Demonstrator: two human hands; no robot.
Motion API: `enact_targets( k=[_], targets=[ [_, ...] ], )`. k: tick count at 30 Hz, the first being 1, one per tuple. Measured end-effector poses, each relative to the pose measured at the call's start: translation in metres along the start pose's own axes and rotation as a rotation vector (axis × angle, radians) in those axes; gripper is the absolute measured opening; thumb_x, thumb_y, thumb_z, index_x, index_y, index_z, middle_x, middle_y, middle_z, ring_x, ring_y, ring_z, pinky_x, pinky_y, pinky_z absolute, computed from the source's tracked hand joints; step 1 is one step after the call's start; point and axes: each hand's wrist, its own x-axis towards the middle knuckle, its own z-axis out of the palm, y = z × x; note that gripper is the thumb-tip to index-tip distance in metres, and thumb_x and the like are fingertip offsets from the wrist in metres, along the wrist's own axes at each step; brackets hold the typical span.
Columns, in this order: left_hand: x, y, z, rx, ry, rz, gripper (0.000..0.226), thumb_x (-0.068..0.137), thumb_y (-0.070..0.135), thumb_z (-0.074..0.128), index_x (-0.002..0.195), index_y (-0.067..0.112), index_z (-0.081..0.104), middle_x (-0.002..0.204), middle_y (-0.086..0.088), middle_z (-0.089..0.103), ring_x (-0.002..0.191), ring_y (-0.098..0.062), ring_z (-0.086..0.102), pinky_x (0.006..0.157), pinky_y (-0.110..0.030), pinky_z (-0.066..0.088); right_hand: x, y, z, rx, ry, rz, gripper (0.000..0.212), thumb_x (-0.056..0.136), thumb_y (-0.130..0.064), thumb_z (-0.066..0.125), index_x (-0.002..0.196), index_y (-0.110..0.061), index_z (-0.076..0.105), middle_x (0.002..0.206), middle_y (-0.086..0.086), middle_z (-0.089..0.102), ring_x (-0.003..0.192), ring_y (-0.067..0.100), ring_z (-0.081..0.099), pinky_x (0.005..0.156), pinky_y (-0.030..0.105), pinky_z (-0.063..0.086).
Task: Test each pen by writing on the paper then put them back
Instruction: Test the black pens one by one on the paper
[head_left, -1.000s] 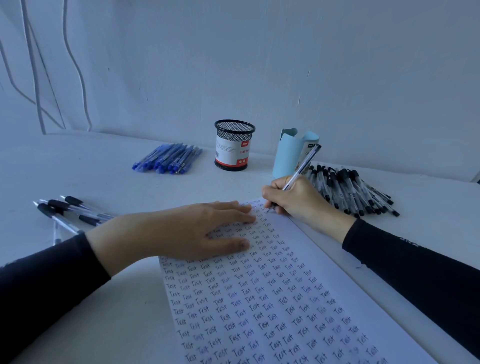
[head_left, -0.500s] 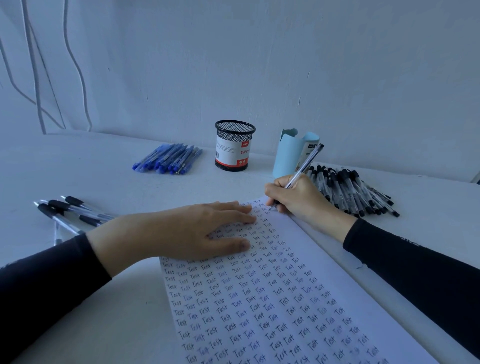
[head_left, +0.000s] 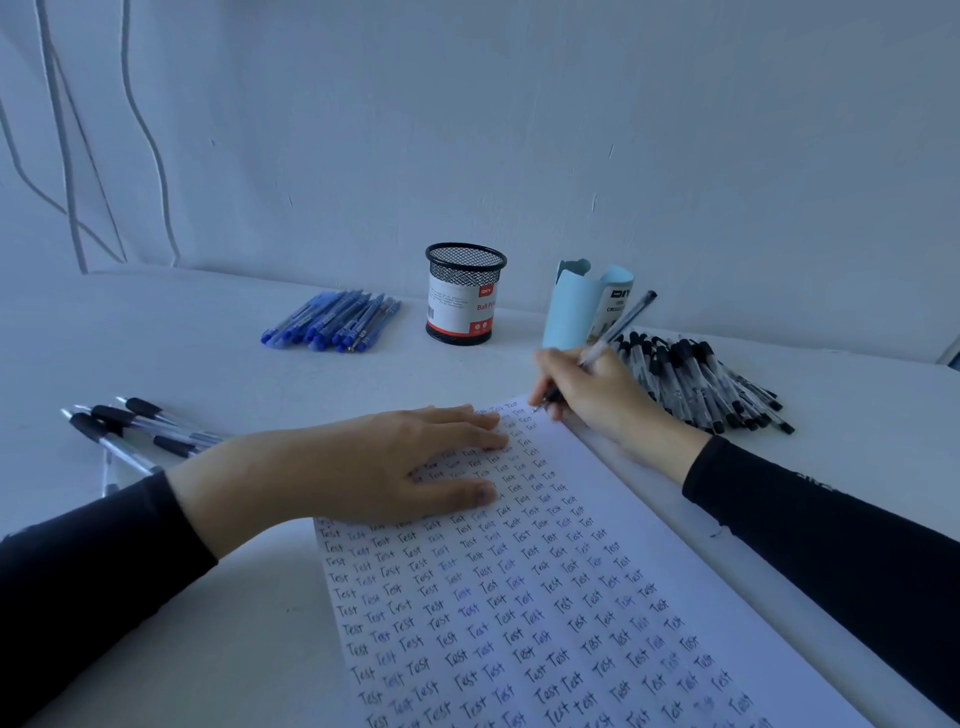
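Table (head_left: 249, 364) carries it all. Paper (head_left: 623, 519) runs from under the grip back toward the person, rows of "Test" nearly to its far edge; only the bit right by the grip looks blank. L hand (head_left: 353, 467) lies flat on the sheet just left of the grip, fingers straight, pinning it. R hand (head_left: 597, 389) is clamped on the pen (head_left: 618, 325): thumb & fingers pinch the barrel low, near the tip. The tip is at the paper's far corner, on it or just above, can't tell. The upper barrel slants up & away over the knuckles.

Black pile (head_left: 701, 379) lies just beside the grip, to its right. Blue pile (head_left: 332, 322) is well off left & beyond. Mesh cup (head_left: 465, 296) stands beyond-left of the grip, blue cup (head_left: 569, 312) near, straight beyond. Loose pens (head_left: 130, 426) sit far left, past the L wrist.

Handling, prob.: the pen is light, stiff, slick plastic. A low pinch gives control for writing; for putting it back a mid-barrel hold suits better. The paper is thin & likely slides or creases w/o the flat hand on it. Pens in a pile roll easily, so lay this one along the others, not across.
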Motion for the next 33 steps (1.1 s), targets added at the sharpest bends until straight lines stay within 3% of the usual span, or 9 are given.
enact_targets(
  k=[4, 8, 10, 16, 20, 24, 27, 30, 33],
  targets=[
    [0.000, -0.001, 0.001, -0.007, 0.003, 0.003, 0.065, 0.086, 0.075, 0.036, 0.146, 0.053, 0.025, 0.153, 0.039, 0.010, 0.139, 0.018, 0.007, 0.120, -0.023, 0.010, -0.001, -0.014, -0.010, 0.001, 0.059, -0.029, 0.066, 0.102, -0.041, 0.041, 0.044, -0.013, 0.056, 0.053, 0.005, 0.061, 0.050, 0.011, 0.050, 0.049, 0.015, 0.039],
    [0.000, -0.002, 0.001, -0.011, 0.003, 0.004, 0.065, 0.085, 0.076, 0.036, 0.145, 0.055, 0.024, 0.152, 0.040, 0.009, 0.139, 0.019, 0.007, 0.121, -0.025, 0.011, 0.002, -0.025, -0.030, 0.151, 0.047, -0.014, 0.044, 0.102, -0.048, 0.037, 0.094, -0.015, 0.065, 0.038, 0.003, 0.041, 0.038, 0.016, 0.032, 0.042, 0.021, 0.027],
    [0.000, -0.001, 0.001, -0.007, -0.001, 0.002, 0.066, 0.084, 0.078, 0.034, 0.145, 0.055, 0.023, 0.152, 0.040, 0.009, 0.139, 0.018, 0.007, 0.121, -0.026, 0.011, 0.006, -0.026, -0.038, 0.235, 0.009, 0.024, 0.039, 0.104, -0.047, 0.034, 0.111, -0.022, 0.063, 0.043, 0.001, 0.047, 0.039, 0.015, 0.033, 0.043, 0.023, 0.025],
    [-0.001, -0.001, 0.000, -0.012, -0.007, 0.000, 0.064, 0.084, 0.077, 0.034, 0.144, 0.057, 0.023, 0.152, 0.041, 0.009, 0.139, 0.018, 0.007, 0.121, -0.025, 0.012, 0.013, -0.029, -0.057, 0.357, -0.066, 0.078, 0.026, 0.097, -0.034, 0.054, 0.109, -0.016, 0.068, 0.102, 0.003, 0.076, 0.049, 0.006, 0.034, 0.059, 0.023, 0.027],
    [0.000, -0.003, 0.001, -0.010, 0.002, 0.010, 0.066, 0.082, 0.080, 0.032, 0.144, 0.058, 0.022, 0.150, 0.044, 0.008, 0.138, 0.021, 0.005, 0.120, -0.023, 0.011, 0.014, -0.033, -0.074, 0.335, -0.030, 0.037, 0.026, 0.097, -0.032, 0.053, 0.107, -0.017, 0.072, 0.097, -0.003, 0.075, 0.053, 0.005, 0.030, 0.045, 0.013, 0.023],
    [0.001, -0.003, 0.002, -0.013, 0.007, 0.011, 0.067, 0.081, 0.080, 0.031, 0.144, 0.057, 0.023, 0.150, 0.044, 0.009, 0.137, 0.022, 0.004, 0.120, -0.022, 0.010, 0.018, -0.036, -0.092, 0.336, 0.011, 0.002, 0.024, 0.086, -0.037, 0.060, 0.078, -0.025, 0.079, 0.112, 0.001, 0.068, 0.054, 0.004, 0.030, 0.058, 0.024, 0.018],
    [0.001, -0.004, 0.002, -0.019, 0.010, 0.019, 0.067, 0.082, 0.080, 0.032, 0.144, 0.057, 0.023, 0.150, 0.044, 0.010, 0.137, 0.022, 0.005, 0.121, -0.024, 0.011, 0.021, -0.034, -0.115, 0.349, 0.013, -0.036, 0.022, 0.090, -0.027, 0.059, 0.105, -0.018, 0.072, 0.094, -0.002, 0.070, 0.059, 0.005, 0.040, 0.055, 0.016, 0.032],
    [0.001, -0.004, 0.002, -0.012, -0.005, 0.013, 0.066, 0.082, 0.079, 0.032, 0.144, 0.058, 0.022, 0.149, 0.045, 0.008, 0.137, 0.022, 0.004, 0.120, -0.025, 0.010, 0.020, -0.029, -0.142, 0.195, 0.026, -0.094, 0.023, 0.084, -0.017, 0.067, 0.107, -0.016, 0.067, 0.102, 0.003, 0.074, 0.074, 0.010, 0.060, 0.072, 0.021, 0.050],
    [0.002, -0.005, 0.002, -0.008, -0.013, 0.012, 0.065, 0.083, 0.079, 0.032, 0.144, 0.060, 0.020, 0.149, 0.045, 0.007, 0.137, 0.022, 0.003, 0.120, -0.024, 0.010, 0.016, -0.021, -0.161, -0.255, 0.016, -0.073, 0.021, 0.084, -0.010, 0.072, 0.105, -0.014, 0.072, 0.113, -0.003, 0.073, 0.096, 0.003, 0.068, 0.098, 0.030, 0.049]
  ],
)
